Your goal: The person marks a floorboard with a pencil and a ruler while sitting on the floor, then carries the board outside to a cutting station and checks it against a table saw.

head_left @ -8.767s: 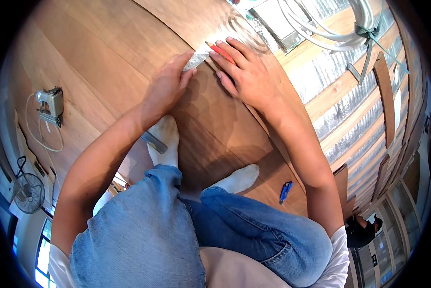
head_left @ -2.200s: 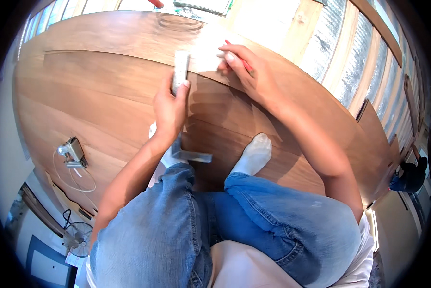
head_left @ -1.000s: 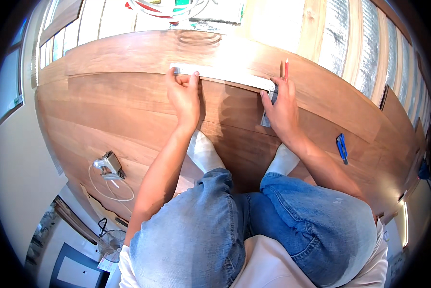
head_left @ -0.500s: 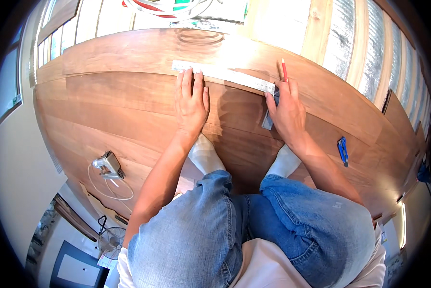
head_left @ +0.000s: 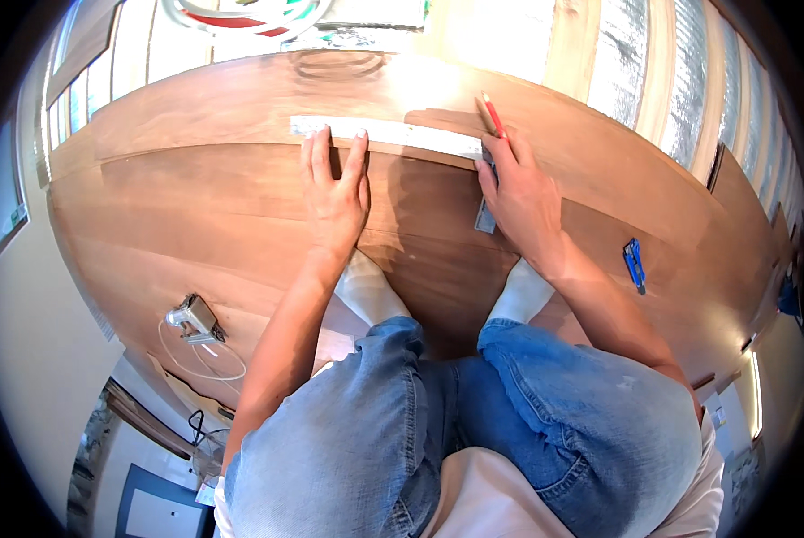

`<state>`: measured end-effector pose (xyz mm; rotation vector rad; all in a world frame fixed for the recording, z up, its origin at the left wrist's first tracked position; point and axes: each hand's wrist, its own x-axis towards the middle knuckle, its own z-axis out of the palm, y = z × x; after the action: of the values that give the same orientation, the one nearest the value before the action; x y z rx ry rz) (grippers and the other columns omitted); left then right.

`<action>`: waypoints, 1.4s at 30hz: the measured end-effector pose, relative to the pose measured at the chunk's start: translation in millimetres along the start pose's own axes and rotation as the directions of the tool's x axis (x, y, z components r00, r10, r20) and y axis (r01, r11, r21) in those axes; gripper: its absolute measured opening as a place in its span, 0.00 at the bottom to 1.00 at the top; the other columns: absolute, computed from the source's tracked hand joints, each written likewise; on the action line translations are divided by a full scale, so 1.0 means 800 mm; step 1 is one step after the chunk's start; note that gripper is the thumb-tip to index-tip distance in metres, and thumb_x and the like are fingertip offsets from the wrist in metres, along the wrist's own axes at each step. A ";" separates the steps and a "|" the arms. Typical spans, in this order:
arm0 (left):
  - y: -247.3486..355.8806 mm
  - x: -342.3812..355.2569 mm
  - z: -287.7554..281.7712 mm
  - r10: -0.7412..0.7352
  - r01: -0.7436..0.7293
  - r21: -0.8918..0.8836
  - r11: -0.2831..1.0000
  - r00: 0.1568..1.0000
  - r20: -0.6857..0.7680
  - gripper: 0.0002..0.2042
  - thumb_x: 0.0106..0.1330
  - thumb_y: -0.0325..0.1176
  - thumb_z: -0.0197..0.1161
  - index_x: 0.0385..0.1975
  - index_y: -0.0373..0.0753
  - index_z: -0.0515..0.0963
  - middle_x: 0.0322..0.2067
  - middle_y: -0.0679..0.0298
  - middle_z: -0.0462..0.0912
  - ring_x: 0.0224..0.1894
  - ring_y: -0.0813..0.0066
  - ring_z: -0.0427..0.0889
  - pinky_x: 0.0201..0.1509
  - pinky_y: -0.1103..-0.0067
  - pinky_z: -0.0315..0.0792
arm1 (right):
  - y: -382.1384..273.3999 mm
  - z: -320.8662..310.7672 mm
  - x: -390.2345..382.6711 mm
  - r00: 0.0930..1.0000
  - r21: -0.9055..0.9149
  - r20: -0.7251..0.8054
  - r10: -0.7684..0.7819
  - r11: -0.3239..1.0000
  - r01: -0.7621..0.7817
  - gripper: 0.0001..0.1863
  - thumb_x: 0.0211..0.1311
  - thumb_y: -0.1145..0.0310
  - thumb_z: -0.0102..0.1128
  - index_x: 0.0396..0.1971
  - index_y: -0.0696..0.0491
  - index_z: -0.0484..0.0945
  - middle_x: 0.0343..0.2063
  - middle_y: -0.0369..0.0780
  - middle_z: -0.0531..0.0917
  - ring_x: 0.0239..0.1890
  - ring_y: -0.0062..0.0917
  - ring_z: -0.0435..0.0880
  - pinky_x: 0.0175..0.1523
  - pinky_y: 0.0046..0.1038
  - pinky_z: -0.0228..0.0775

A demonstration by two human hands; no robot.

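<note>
A pale metal ruler (head_left: 402, 134) lies across the wooden floorboards along a board seam in front of me. My left hand (head_left: 337, 197) rests flat with its fingers spread, fingertips on the ruler's left part. At the ruler's right end, my right hand (head_left: 523, 193) holds a red pencil (head_left: 495, 118) between thumb and fingers, its tip leaning up and left above the board. Below the right hand, a short metal blade (head_left: 485, 218) shows; the part joining it to the ruler is hidden by the hand.
A blue utility knife (head_left: 634, 265) lies on the boards at the right. A metal-bodied power tool (head_left: 196, 318) with a pale cord sits at the left. Beyond the laid boards (head_left: 241, 103) are wooden battens (head_left: 571, 49), silvery sheeting (head_left: 619, 58) and a coiled white hose (head_left: 241, 22).
The pencil has tipped from nearly upright to leaning left in my right hand. My left fingers have spread wider on the ruler. The whole view has shifted slightly.
</note>
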<state>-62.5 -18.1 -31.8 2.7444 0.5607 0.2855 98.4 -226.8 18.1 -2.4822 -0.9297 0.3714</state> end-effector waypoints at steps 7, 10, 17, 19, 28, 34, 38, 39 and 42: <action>0.004 0.003 -0.004 0.013 -0.016 0.077 0.997 0.999 0.048 0.28 0.63 0.25 0.68 0.64 0.57 0.78 0.68 0.46 0.63 0.69 0.40 0.64 0.71 0.56 0.66 | 0.005 0.002 0.003 0.995 -0.004 -0.059 -0.080 0.997 0.080 0.08 0.67 0.70 0.61 0.42 0.54 0.76 0.50 0.40 0.80 0.28 0.40 0.86 0.27 0.40 0.78; 0.003 0.002 -0.006 0.014 -0.020 0.095 0.995 0.998 0.059 0.28 0.63 0.25 0.68 0.63 0.58 0.79 0.68 0.46 0.63 0.70 0.40 0.63 0.71 0.57 0.67 | 0.005 0.003 0.001 0.999 -0.057 -0.001 -0.055 0.997 0.054 0.07 0.67 0.70 0.60 0.42 0.55 0.77 0.49 0.41 0.81 0.26 0.40 0.85 0.25 0.40 0.77; 0.007 0.004 -0.009 0.002 -0.009 0.082 0.997 0.996 0.087 0.28 0.62 0.24 0.68 0.63 0.58 0.79 0.69 0.46 0.62 0.70 0.40 0.63 0.71 0.57 0.67 | 0.009 0.007 -0.002 0.996 -0.061 -0.015 -0.092 0.994 0.091 0.06 0.67 0.71 0.60 0.41 0.55 0.77 0.46 0.43 0.81 0.24 0.40 0.84 0.24 0.41 0.77; 0.006 0.003 -0.011 -0.006 -0.002 0.081 0.997 0.995 0.095 0.28 0.61 0.24 0.68 0.63 0.58 0.79 0.69 0.46 0.62 0.70 0.40 0.63 0.71 0.57 0.66 | 0.008 0.005 -0.002 0.996 -0.066 0.005 -0.088 0.994 0.088 0.06 0.67 0.71 0.60 0.40 0.55 0.77 0.46 0.42 0.81 0.24 0.40 0.84 0.24 0.41 0.77; 0.002 0.001 -0.013 0.000 -0.007 0.064 0.998 0.994 0.110 0.35 0.58 0.21 0.68 0.67 0.58 0.75 0.69 0.43 0.59 0.71 0.39 0.60 0.73 0.57 0.63 | 0.001 0.003 0.002 0.995 -0.088 0.017 -0.098 0.991 0.100 0.06 0.68 0.70 0.59 0.41 0.55 0.76 0.46 0.42 0.81 0.25 0.40 0.85 0.25 0.41 0.77; -0.002 -0.003 0.001 0.036 -0.041 0.079 0.996 0.997 0.064 0.32 0.59 0.23 0.68 0.66 0.57 0.76 0.70 0.45 0.59 0.71 0.39 0.60 0.74 0.56 0.63 | 0.001 0.002 0.000 0.996 -0.124 0.021 -0.081 0.989 0.083 0.07 0.69 0.68 0.59 0.41 0.54 0.77 0.48 0.40 0.81 0.26 0.39 0.85 0.27 0.39 0.78; -0.005 -0.006 0.005 0.047 -0.049 0.048 0.998 0.998 0.042 0.31 0.60 0.23 0.67 0.65 0.57 0.77 0.69 0.41 0.60 0.71 0.35 0.59 0.75 0.53 0.61 | -0.002 0.002 0.000 0.997 -0.103 0.024 -0.071 0.992 0.073 0.06 0.69 0.69 0.60 0.41 0.55 0.77 0.48 0.40 0.80 0.26 0.38 0.85 0.26 0.39 0.77; -0.006 -0.005 0.004 0.049 -0.051 0.062 0.997 0.998 0.044 0.32 0.60 0.23 0.67 0.65 0.57 0.76 0.70 0.43 0.59 0.72 0.37 0.59 0.75 0.54 0.62 | -0.003 0.002 0.001 0.997 -0.088 0.016 -0.073 0.993 0.074 0.06 0.69 0.69 0.60 0.41 0.55 0.77 0.47 0.40 0.80 0.25 0.38 0.84 0.26 0.39 0.76; -0.006 -0.006 0.003 0.043 -0.048 0.074 0.996 0.997 0.061 0.33 0.59 0.23 0.68 0.66 0.56 0.76 0.70 0.44 0.58 0.72 0.39 0.59 0.74 0.56 0.62 | -0.003 0.002 0.000 0.997 -0.092 0.015 -0.076 0.993 0.077 0.06 0.69 0.70 0.61 0.41 0.55 0.77 0.46 0.40 0.79 0.25 0.38 0.84 0.26 0.39 0.76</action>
<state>-68.0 -16.5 -36.5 2.8310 0.5034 0.1961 96.8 -224.5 17.6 -2.5209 -1.0653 0.3245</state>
